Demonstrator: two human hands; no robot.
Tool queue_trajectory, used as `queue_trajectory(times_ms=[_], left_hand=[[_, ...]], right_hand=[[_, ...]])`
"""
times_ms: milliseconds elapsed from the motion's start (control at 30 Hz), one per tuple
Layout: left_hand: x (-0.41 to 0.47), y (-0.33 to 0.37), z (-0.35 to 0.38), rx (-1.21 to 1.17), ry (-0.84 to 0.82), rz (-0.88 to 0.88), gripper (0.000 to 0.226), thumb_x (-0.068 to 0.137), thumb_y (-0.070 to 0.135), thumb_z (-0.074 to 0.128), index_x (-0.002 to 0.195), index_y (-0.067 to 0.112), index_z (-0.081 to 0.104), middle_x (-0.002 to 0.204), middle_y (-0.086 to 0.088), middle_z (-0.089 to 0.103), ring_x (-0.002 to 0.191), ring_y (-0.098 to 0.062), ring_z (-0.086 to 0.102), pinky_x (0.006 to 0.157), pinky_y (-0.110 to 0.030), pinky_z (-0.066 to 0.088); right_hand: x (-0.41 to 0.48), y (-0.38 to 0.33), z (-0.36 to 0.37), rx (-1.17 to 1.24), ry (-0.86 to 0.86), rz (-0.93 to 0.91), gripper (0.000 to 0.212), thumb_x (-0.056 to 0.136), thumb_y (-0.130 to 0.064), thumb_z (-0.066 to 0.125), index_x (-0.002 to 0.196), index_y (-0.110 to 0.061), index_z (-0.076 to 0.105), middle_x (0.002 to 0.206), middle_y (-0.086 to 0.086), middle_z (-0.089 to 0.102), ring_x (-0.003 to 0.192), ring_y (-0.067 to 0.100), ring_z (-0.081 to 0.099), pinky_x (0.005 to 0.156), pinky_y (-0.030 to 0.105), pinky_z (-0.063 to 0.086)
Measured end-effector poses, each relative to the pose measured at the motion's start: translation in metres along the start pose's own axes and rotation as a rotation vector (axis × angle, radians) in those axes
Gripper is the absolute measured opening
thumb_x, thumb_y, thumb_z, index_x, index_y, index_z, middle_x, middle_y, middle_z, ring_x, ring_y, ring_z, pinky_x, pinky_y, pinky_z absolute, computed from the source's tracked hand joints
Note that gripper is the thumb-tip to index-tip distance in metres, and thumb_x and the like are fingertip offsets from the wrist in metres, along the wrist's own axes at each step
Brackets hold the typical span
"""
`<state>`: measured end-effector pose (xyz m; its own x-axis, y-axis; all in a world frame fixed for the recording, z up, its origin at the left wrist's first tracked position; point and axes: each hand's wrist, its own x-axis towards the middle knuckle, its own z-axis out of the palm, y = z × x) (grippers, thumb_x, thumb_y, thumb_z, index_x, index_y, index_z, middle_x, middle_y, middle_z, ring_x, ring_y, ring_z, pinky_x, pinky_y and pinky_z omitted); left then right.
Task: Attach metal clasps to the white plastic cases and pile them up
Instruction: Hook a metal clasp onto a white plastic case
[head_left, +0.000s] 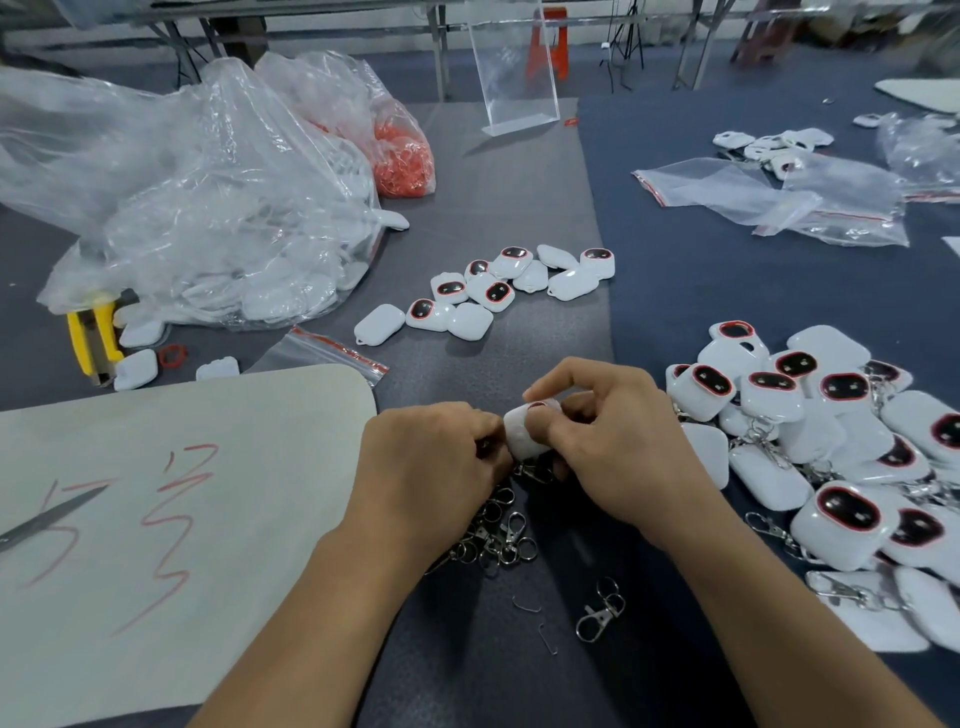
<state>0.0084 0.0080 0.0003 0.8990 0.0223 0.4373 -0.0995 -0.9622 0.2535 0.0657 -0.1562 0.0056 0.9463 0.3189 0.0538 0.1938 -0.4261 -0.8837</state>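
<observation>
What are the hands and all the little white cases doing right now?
small white plastic case: held between both hands.
left hand: pinches the case's end.
right hand: grips the case.
heap of silver metal clasps: loose, under the hands.
right pile of white cases: clasps attached.
middle group of white cases: no clasps seen.

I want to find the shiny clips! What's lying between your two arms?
A heap of metal clips, one loose clip and two thin wire bits, in the head view.
</observation>
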Motion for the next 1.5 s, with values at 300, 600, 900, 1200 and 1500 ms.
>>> queue_trajectory(times_ms=[300, 600, 900, 1200, 1500], left_hand=[[0.004, -0.002, -0.008, -0.583, 0.105, -0.223, 0.008, 0.073, 0.034, 0.076, 0.078, 0.041, 0.077, 0.068, 0.023, 0.07, 0.064, 0.0, 0.066, 0.059, -0.014, 0.049], [0.015, -0.005, -0.007, -1.156, -0.087, -0.429, 0.027, 0.085, 0.001, 0.076, 0.087, 0.027, 0.083, 0.08, -0.003, 0.079, 0.069, -0.007, 0.07, 0.064, -0.015, 0.051], [0.015, 0.002, -0.006, -1.248, -0.046, -0.466, 0.019, 0.082, -0.001, 0.077, 0.088, 0.015, 0.082, 0.077, -0.011, 0.077, 0.066, -0.011, 0.067, 0.062, -0.016, 0.05], [0.015, 0.002, -0.002, -1.437, -0.305, -0.546, 0.046, 0.075, 0.04, 0.07, 0.101, 0.002, 0.078, 0.101, -0.016, 0.074, 0.093, -0.018, 0.065, 0.087, -0.028, 0.051], [0.014, 0.005, -0.007, -1.512, -0.349, -0.541, 0.038, 0.074, 0.036, 0.07, 0.097, 0.005, 0.071, 0.082, -0.004, 0.069, 0.081, -0.012, 0.061, 0.077, -0.023, 0.047]], right_hand=[[-0.001, -0.006, -0.004, 0.59, -0.038, 0.294, 0.007, 0.092, 0.003, 0.065, 0.091, -0.002, 0.07, 0.066, 0.013, 0.069, 0.043, 0.018, 0.056, 0.039, 0.02, 0.037], [0.002, -0.01, -0.01, 0.883, -0.109, 0.415, 0.016, 0.097, -0.003, 0.057, 0.089, -0.003, 0.071, 0.066, 0.018, 0.066, 0.042, 0.013, 0.052, 0.039, 0.017, 0.038], [0.0, -0.011, -0.009, 0.982, -0.151, 0.417, 0.018, 0.098, -0.004, 0.054, 0.091, -0.002, 0.071, 0.064, 0.017, 0.063, 0.043, 0.012, 0.05, 0.039, 0.016, 0.037], [0.0, -0.012, -0.008, 0.997, -0.127, 0.325, 0.017, 0.072, -0.015, 0.067, 0.086, -0.007, 0.074, 0.071, 0.017, 0.068, 0.053, 0.017, 0.055, 0.044, 0.019, 0.042], [-0.003, -0.01, -0.01, 0.951, -0.134, 0.232, 0.013, 0.072, -0.017, 0.071, 0.082, -0.015, 0.077, 0.08, 0.011, 0.072, 0.057, 0.016, 0.061, 0.046, 0.022, 0.046]])
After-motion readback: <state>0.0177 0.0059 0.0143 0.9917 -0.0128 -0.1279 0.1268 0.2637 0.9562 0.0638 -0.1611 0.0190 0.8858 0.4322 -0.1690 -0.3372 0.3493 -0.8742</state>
